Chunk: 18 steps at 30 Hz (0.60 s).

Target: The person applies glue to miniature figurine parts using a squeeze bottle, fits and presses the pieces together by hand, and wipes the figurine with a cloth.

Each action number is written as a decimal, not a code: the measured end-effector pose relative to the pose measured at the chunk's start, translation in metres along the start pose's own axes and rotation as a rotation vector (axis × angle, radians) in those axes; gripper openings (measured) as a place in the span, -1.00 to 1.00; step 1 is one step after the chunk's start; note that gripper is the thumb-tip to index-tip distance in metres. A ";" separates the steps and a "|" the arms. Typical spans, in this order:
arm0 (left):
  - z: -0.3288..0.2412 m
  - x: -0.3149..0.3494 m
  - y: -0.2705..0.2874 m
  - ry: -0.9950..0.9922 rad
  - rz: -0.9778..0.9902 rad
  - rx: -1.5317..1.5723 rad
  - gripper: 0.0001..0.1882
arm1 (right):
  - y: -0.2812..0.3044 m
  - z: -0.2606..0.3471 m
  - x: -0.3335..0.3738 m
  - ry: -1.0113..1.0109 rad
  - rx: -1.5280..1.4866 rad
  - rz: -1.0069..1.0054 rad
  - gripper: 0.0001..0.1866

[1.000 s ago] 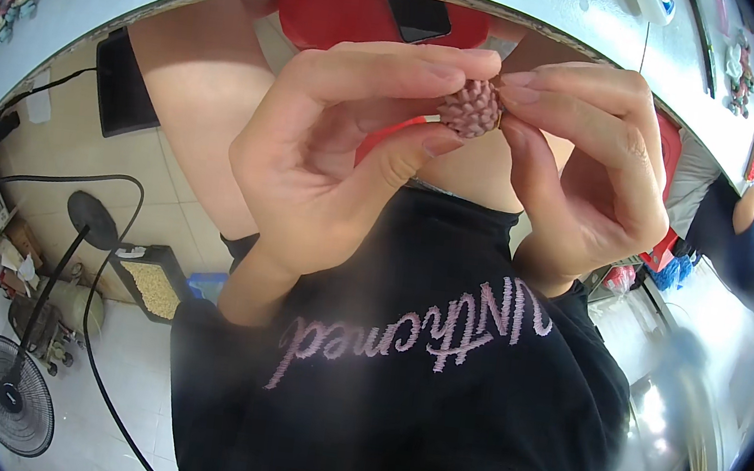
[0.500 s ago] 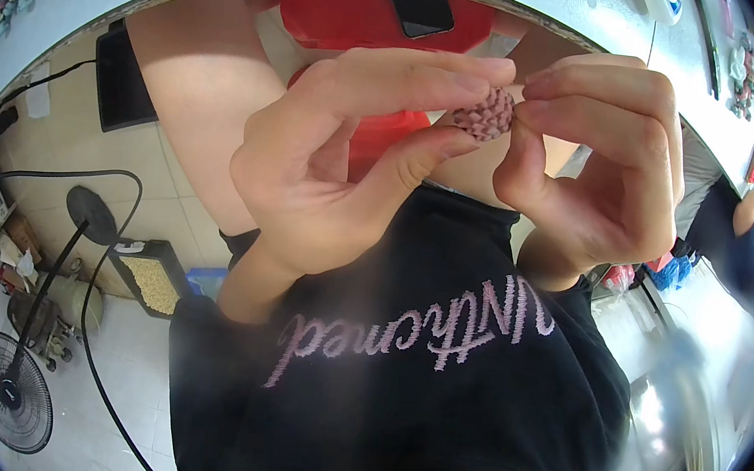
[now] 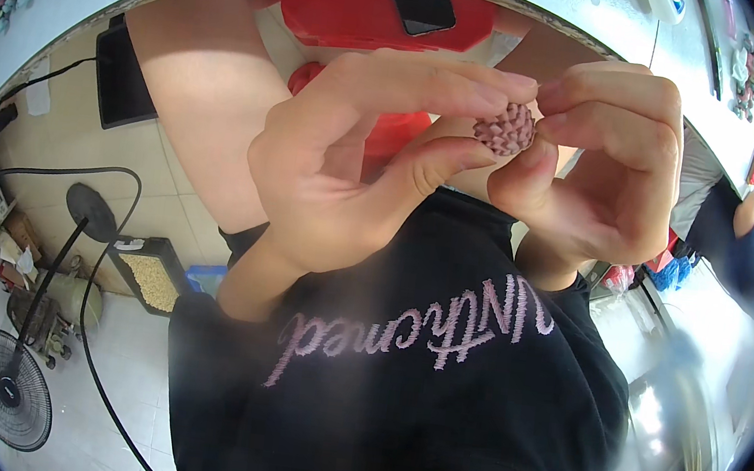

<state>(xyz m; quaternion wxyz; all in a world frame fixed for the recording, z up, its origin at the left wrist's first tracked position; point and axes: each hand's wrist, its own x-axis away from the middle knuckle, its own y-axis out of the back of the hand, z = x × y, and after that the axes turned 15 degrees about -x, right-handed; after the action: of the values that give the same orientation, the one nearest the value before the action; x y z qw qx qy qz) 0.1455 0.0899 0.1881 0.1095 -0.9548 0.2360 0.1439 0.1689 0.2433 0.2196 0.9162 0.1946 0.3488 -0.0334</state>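
A small pink bumpy ball (image 3: 505,129), like a cluster of tiny petals or beads, is pinched between both hands close to the camera. My left hand (image 3: 358,159) grips it with forefinger on top and thumb below. My right hand (image 3: 608,169) curls around it from the right, thumb and fingertip pressing its side. Below the hands I see my black shirt (image 3: 398,377) with pale lettering.
A red tray or box (image 3: 347,9) with a dark phone (image 3: 420,5) on it lies past the hands. A standing fan (image 3: 6,389) and its black cable are on the floor at left, beside a bin of pale grains (image 3: 149,279). Another person (image 3: 731,229) is at right.
The hands and the pink ball have drifted slightly right and up in view. The fingers have shifted their pinch on the ball a little.
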 end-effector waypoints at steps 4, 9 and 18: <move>-0.002 -0.002 -0.005 0.041 -0.001 0.037 -0.62 | 0.015 -0.001 0.005 -0.057 -0.017 0.052 -0.88; -0.004 0.003 -0.003 0.237 -0.042 0.131 -0.60 | -0.010 0.005 -0.002 -0.138 -0.279 -0.137 -0.85; -0.006 0.001 -0.004 0.274 -0.079 0.094 -0.60 | 0.002 0.010 -0.006 -0.146 0.011 0.006 -0.73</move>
<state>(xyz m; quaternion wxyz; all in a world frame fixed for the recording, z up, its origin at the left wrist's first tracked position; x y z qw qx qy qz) 0.1497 0.0916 0.1942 0.1265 -0.9679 0.2172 -0.0033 0.1708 0.2407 0.2307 0.9382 0.1976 0.2804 -0.0465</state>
